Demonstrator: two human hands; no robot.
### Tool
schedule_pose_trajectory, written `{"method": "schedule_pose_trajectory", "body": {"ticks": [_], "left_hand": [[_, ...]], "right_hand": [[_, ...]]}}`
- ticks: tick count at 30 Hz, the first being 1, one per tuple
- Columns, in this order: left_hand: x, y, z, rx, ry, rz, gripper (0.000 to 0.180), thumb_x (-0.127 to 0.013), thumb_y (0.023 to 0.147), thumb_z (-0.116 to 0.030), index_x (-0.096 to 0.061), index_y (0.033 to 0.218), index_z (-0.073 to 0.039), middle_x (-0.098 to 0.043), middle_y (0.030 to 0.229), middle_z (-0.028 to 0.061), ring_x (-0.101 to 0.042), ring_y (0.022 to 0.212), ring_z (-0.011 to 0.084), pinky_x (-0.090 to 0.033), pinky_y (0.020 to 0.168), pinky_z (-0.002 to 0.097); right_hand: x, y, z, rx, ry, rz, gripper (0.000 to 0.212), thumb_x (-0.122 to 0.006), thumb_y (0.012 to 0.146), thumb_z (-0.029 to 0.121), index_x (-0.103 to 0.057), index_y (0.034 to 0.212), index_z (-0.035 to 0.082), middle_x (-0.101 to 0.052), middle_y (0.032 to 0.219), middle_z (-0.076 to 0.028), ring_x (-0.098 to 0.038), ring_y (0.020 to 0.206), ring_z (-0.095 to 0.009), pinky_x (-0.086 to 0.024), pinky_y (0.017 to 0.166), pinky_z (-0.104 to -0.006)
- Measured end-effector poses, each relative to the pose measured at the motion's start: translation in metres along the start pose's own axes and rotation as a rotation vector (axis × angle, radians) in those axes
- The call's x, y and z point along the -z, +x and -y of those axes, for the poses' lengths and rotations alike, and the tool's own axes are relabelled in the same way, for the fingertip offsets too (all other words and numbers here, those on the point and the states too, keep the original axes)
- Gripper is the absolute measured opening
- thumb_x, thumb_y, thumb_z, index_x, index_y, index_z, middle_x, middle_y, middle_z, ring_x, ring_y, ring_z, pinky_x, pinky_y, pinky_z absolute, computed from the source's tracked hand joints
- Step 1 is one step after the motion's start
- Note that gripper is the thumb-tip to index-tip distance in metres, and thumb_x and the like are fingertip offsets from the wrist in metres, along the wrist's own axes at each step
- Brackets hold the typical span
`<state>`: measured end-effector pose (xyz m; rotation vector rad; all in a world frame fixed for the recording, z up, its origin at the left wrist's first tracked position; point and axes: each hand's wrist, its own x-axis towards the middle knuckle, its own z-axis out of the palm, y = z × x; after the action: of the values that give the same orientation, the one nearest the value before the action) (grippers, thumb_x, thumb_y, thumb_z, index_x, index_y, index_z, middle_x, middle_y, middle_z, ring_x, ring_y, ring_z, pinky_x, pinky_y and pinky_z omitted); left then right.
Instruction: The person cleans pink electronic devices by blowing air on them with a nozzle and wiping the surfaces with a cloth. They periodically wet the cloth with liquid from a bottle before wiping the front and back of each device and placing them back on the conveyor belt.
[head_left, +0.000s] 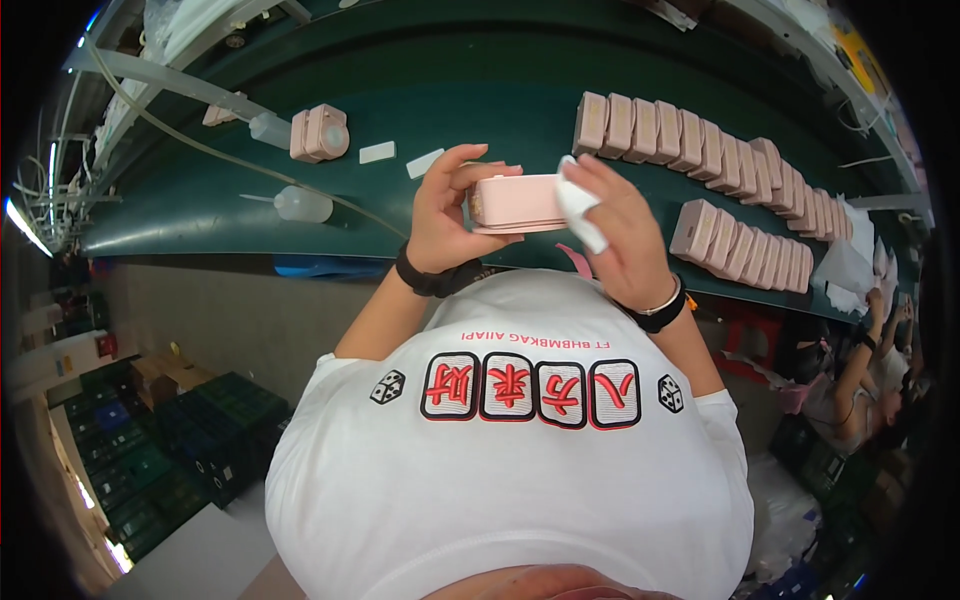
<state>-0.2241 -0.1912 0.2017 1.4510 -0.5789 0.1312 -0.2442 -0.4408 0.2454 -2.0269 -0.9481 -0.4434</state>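
Between my hands, above the near edge of the green table, is a pink plastic case (520, 203) with rounded corners. My left hand (443, 210) grips its left end, thumb below and fingers over the top. In my right hand (625, 225) is a folded white cloth (580, 205), pressed against the case's right end; the fingers are slightly blurred. The cloth and fingers hide that end. Just beyond my left hand lie two small white blocks, one (378, 152) flat on the table and another (425, 163) partly behind my fingers.
Pink cases stand in a long row (668, 133) at the far right and a shorter row (740, 245) nearer. To the left are a white squeeze bottle (303, 204), another pink unit (320, 133) and a trailing hose (230, 155). A co-worker's arm (860, 365) shows at right.
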Motion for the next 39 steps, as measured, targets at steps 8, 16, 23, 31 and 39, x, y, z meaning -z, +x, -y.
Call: {"method": "schedule_pose_trajectory", "body": {"ticks": [8,16,23,31,39], "left_hand": [[-0.051,-0.014,-0.027,0.208,-0.037,-0.028,0.096,-0.09,0.058,-0.001,-0.036,0.137,-0.006,-0.067,0.114,0.0135,-0.065,0.103,0.0195,-0.049,0.09,0.0285],[-0.06,-0.019,-0.023,0.029,-0.151,-0.151,0.105,-0.092,0.054,0.0,-0.031,0.139,-0.006,-0.065,0.118,0.0166,-0.066,0.106,0.0235,-0.051,0.093,0.0341],[-0.049,-0.004,-0.035,-0.153,0.004,-0.022,0.106,-0.092,0.053,-0.001,-0.031,0.14,-0.006,-0.066,0.117,0.0186,-0.065,0.111,0.0285,-0.051,0.097,0.0378],[-0.053,-0.007,-0.03,-0.141,-0.034,0.025,0.109,-0.093,0.054,-0.002,-0.029,0.142,-0.006,-0.067,0.116,0.0188,-0.064,0.113,0.0287,-0.051,0.096,0.0379],[-0.063,-0.01,-0.037,-0.042,-0.042,0.043,0.11,-0.091,0.054,0.001,-0.026,0.143,-0.006,-0.066,0.117,0.0198,-0.065,0.11,0.0262,-0.051,0.096,0.0365]], "right_hand": [[0.006,-0.002,0.015,0.197,0.001,0.289,0.029,-0.056,0.086,0.013,-0.066,0.112,0.007,-0.056,0.138,-0.011,-0.047,0.133,-0.033,-0.031,0.112,-0.0472],[0.033,-0.042,-0.015,0.096,-0.039,0.116,0.029,-0.055,0.088,0.015,-0.065,0.112,0.003,-0.058,0.133,-0.018,-0.05,0.129,-0.037,-0.035,0.11,-0.0453],[0.024,-0.081,-0.028,-0.149,0.378,-0.406,0.04,-0.043,0.1,0.027,-0.06,0.117,-0.004,-0.057,0.128,-0.029,-0.056,0.121,-0.038,-0.041,0.104,-0.0434],[0.037,-0.072,-0.014,-0.088,0.336,-0.396,0.053,-0.038,0.102,0.041,-0.059,0.121,-0.003,-0.057,0.129,-0.028,-0.057,0.12,-0.036,-0.042,0.103,-0.0433],[0.035,-0.029,0.014,0.258,-0.071,0.138,0.052,-0.049,0.096,0.047,-0.064,0.111,-0.002,-0.057,0.134,-0.021,-0.052,0.127,-0.04,-0.037,0.107,-0.0462]]}}
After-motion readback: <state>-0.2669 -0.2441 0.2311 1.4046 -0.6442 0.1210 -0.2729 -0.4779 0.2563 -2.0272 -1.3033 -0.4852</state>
